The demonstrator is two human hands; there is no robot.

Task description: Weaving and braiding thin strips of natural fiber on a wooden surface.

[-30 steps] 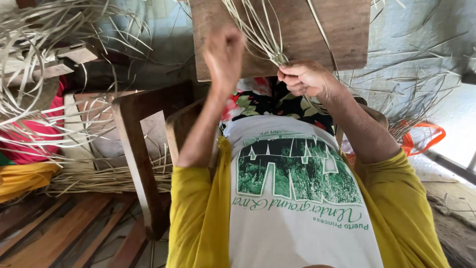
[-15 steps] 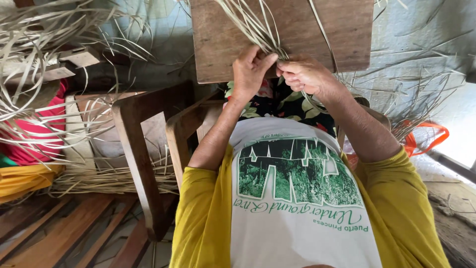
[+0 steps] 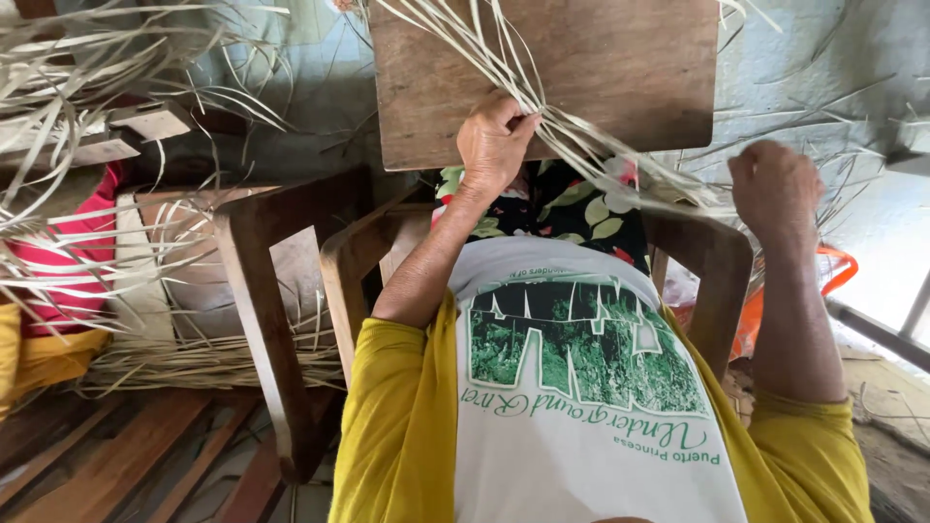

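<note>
- While I look down over my lap, my left hand (image 3: 496, 143) sits at the top centre of the frame, fingers curled and pinching a bundle of pale dried leaf strips (image 3: 542, 116) against the wooden board (image 3: 620, 77).
- That board lies flat across my knees, filling the upper middle of the frame; the strips fan up from my pinch toward the top edge and trail down to the right.
- My right hand (image 3: 775, 189) is up at the right side, closed into a fist, back toward the camera; thin strips run toward it, but I cannot tell whether any is caught inside.
- My hands are well apart, with the loose strip ends between them.
- I sit in a wooden chair (image 3: 354, 252), its armrest curving at centre left.
- More dried strips (image 3: 87, 116) sprawl over the upper left, and a flat heap (image 3: 194, 363) lies at lower left.
- Something orange (image 3: 838, 276) shows behind my right forearm.
</note>
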